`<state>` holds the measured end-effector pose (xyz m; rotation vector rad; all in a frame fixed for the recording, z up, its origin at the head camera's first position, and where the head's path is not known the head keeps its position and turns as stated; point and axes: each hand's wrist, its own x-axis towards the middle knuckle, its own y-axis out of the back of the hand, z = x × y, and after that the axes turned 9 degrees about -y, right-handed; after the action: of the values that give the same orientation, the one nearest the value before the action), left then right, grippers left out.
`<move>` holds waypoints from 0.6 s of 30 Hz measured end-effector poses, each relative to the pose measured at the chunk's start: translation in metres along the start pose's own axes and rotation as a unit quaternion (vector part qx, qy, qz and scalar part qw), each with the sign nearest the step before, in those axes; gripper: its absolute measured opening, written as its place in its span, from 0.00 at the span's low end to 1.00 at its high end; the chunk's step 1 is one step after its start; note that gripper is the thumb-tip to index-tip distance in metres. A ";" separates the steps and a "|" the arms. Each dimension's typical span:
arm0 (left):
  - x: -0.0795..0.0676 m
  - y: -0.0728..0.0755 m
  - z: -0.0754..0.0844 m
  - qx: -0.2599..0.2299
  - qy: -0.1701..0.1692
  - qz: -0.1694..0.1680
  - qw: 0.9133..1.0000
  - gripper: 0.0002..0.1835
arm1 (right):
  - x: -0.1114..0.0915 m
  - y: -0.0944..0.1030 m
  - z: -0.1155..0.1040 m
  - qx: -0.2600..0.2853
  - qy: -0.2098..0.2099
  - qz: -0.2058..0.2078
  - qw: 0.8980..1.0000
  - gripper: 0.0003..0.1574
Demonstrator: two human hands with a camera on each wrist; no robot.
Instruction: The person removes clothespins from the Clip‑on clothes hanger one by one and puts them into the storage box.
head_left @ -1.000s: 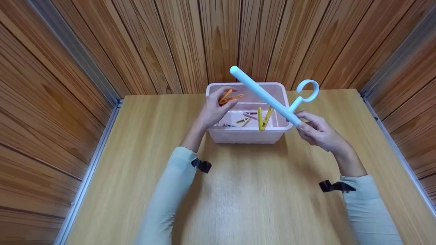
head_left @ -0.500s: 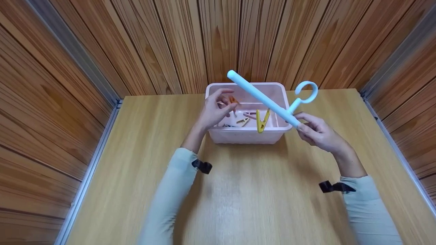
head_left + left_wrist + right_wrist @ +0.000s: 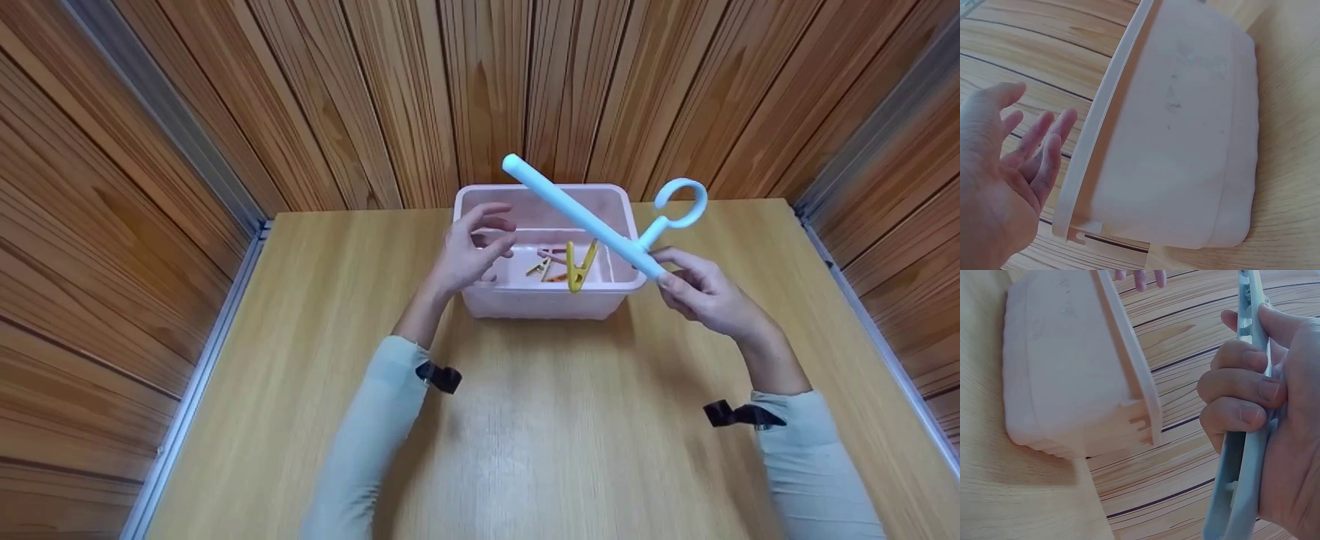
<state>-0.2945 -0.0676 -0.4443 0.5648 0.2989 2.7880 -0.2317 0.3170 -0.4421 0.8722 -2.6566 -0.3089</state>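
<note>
My right hand (image 3: 705, 296) grips one end of a light blue clothes hanger (image 3: 581, 214), tilted above the pink box, its hook to the upper right. In the right wrist view, several fingers curl round the hanger (image 3: 1244, 467), which has a hollow channel. A yellow clothespin (image 3: 577, 276) shows in front of the box's near rim; its upper end meets the hanger's underside, and it seems to hang there. My left hand (image 3: 469, 251), fingers spread and loosely bent, holds nothing above the box's left side. An orange clothespin (image 3: 556, 278) lies in the box, partly hidden.
The pink box (image 3: 544, 304) stands at the table's (image 3: 517, 420) back edge. Inside it lie a pale yellow clothespin (image 3: 538, 267) and a pink one (image 3: 553, 256). Wood-panelled walls (image 3: 420, 97) rise behind and on both sides.
My left hand has let go of the orange clothespin, which has dropped into the box. The hanger's far end has dipped slightly, and the yellow clothespin has shifted down with it.
</note>
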 end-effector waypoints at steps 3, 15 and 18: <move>-0.007 -0.001 0.003 0.023 0.001 -0.009 1.000 0.26 | 0.001 0.001 -0.004 -0.010 0.006 0.008 1.000 0.30; -0.026 -0.001 0.010 0.002 -0.040 -0.037 0.999 0.27 | 0.003 -0.003 -0.013 -0.026 0.012 0.021 0.999 0.25; -0.030 -0.002 0.012 -0.013 -0.047 -0.055 0.997 0.28 | 0.003 -0.004 -0.015 -0.033 0.009 0.029 0.999 0.27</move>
<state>-0.2624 -0.0737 -0.4444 0.6506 0.2636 2.6470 -0.2266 0.3101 -0.4288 0.7729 -2.6340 -0.3723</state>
